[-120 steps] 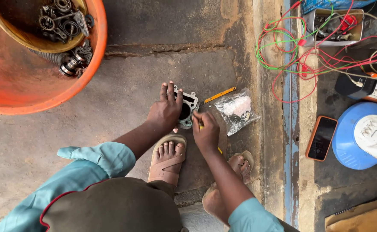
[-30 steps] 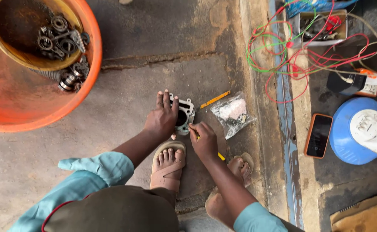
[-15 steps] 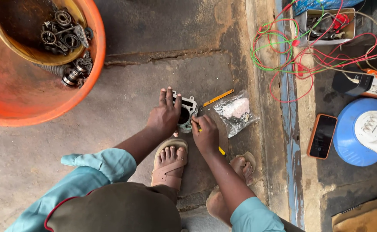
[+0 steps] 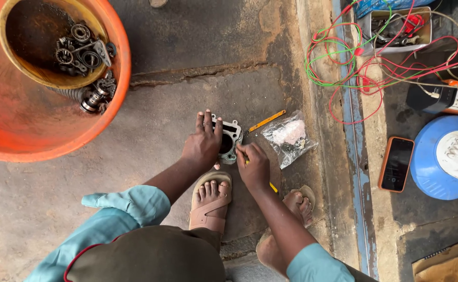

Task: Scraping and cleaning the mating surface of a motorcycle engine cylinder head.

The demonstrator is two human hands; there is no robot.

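- A large orange basin (image 4: 56,130) fills the upper left of the concrete floor (image 4: 187,47); inside it a yellow bowl (image 4: 20,68) holds dark metal gears and bearings (image 4: 82,49), well apart from both hands.
- The left hand (image 4: 204,143) lies palm down with its fingers spread, pressing on the left half of a metal cylinder block (image 4: 231,137) that rests flat on the floor just ahead of the sandalled left foot (image 4: 210,201).
- The block's round bore faces up, and only its right edge and part of the bore show past the fingers of the left hand.
- The right hand (image 4: 254,166) is closed in a pinch around a thin yellow-handled tool (image 4: 272,186). Its working end, hidden under the fingers, points up and left to the block's near right edge, which the hand touches; the handle trails down and right.
- So the block lies directly between the 2 hands, slightly above the right 1, and both hands are in contact with it.
- Just right of the block lie a yellow pencil-like stick (image 4: 266,120), angled up to the right, and a clear plastic bag of small parts (image 4: 290,138).
- Farther right are tangled red and green wires (image 4: 354,57), a phone (image 4: 396,163) and a blue round lid (image 4: 440,156).
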